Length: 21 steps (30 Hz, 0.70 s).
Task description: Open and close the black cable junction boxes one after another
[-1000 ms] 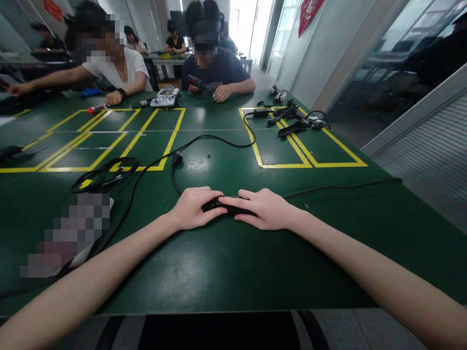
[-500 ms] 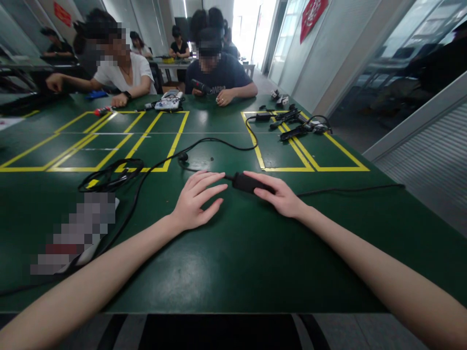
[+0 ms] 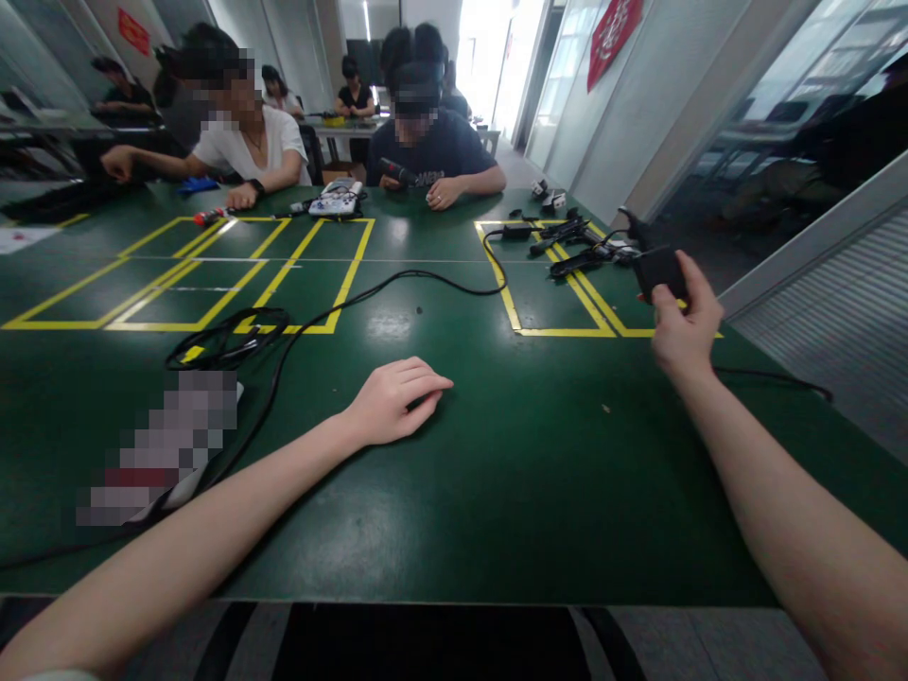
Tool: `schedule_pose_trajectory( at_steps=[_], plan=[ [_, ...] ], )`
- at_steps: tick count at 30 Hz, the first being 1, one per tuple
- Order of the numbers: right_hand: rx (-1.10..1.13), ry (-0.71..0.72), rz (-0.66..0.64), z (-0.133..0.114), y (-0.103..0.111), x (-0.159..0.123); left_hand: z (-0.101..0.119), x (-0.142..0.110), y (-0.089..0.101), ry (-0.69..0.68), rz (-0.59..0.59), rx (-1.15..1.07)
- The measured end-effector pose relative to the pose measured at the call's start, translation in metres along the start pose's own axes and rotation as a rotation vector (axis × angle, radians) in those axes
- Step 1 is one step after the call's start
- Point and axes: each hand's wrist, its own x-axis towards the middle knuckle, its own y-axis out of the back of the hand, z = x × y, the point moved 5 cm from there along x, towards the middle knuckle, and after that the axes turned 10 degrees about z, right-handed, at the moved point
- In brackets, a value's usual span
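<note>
My right hand [image 3: 687, 326] is raised over the right part of the green table [image 3: 525, 492], closed around a black power adapter [image 3: 659, 271]. Fingers grip its far side and the thumb presses the near face. A short bit of black cable shows above the adapter, and another black cable [image 3: 770, 375] runs right from behind my wrist. My left hand [image 3: 393, 402] rests on the table near the middle, fingers extended close together, thumb slightly apart, holding nothing.
Coiled black cable [image 3: 227, 336] and a blurred-out power strip [image 3: 166, 445] lie left. Several black cables and adapters [image 3: 578, 251] lie in the yellow tape outline at right. Two people sit across; a white device [image 3: 337, 199] lies before them.
My right hand has lifted the power adapter and carried it right and away from my left hand, its cable going along. My left hand stays in place, its fingers drawn closer together.
</note>
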Motion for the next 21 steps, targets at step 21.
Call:
schedule_pose_trajectory(
  at_steps=[21],
  plan=[
    [-0.581,-0.195,-0.181,0.037,0.016,0.002,-0.003,-0.002,-0.005,0.071,-0.088,-0.020]
  ],
)
